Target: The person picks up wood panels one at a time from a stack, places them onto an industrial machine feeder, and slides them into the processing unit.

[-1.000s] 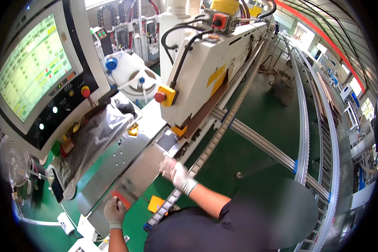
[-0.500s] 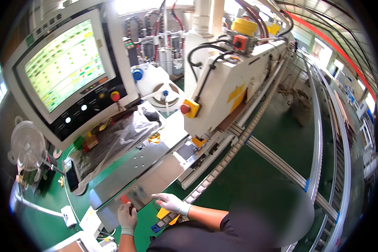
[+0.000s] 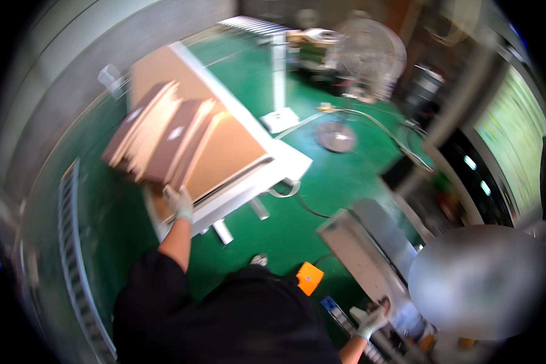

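My left hand [image 3: 179, 202], in a pale glove, reaches to the near end of several brown panels [image 3: 175, 134]. Its fingers are stretched out at the panel edges; blur hides whether they touch. The panels lie side by side on a white-framed table [image 3: 242, 193] with a brown top. At the lower right, my gloved right hand [image 3: 374, 321] is beside the machine's flat metal bed [image 3: 359, 250]. Motion smears its fingers, and whether they hold anything is unclear.
An orange foot pedal-like box [image 3: 310, 278] lies on the green floor near my shoe [image 3: 259, 259]. A fan [image 3: 370, 56] stands at the back. The machine's screen [image 3: 515, 136] is at right. A ladder-like rail [image 3: 79, 255] runs along the left. A cable crosses the floor.
My view has swung left from the machine to the table of panels. My left hand has gone from the metal bed to the panels; my right hand is still near the bed.
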Available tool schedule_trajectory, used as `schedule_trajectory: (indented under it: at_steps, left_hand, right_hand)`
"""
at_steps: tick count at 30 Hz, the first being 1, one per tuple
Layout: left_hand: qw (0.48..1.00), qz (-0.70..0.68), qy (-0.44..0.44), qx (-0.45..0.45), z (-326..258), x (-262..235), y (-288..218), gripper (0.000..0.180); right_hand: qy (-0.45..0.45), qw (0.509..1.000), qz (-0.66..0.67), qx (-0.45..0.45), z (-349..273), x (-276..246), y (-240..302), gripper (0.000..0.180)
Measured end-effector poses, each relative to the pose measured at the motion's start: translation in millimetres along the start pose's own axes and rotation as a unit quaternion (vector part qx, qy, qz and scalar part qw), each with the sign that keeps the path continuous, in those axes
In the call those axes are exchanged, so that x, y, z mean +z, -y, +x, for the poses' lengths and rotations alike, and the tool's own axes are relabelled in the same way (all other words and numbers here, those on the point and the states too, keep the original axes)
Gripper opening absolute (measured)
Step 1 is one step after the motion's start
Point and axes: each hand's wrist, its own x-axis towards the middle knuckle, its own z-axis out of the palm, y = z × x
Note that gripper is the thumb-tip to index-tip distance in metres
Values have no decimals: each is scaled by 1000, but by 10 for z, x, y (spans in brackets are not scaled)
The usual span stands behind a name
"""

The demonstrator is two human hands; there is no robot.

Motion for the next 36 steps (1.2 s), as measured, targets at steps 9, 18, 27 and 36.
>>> schedule_trajectory:
  at_steps: [9,18,27,36]
  left_hand:
    - [854,-360,15,-375,726,-93,909,56]
    - [840,-308,244,-374,1229,-231,602,31]
    - [730,-488,272,-393,763,-338,604,28]
    - [685,-394,565,-236,-582,-867,-95,20]
  right_hand:
    - [46,969,-235,-55,-29,327,245,33]
    - [390,880,-253,-96,-1251,2511,131,39]
    - [691,686,-221,52,-2457,3775,-356,35]
    - [772,537,-9,340,-3481,4846,-100,45]
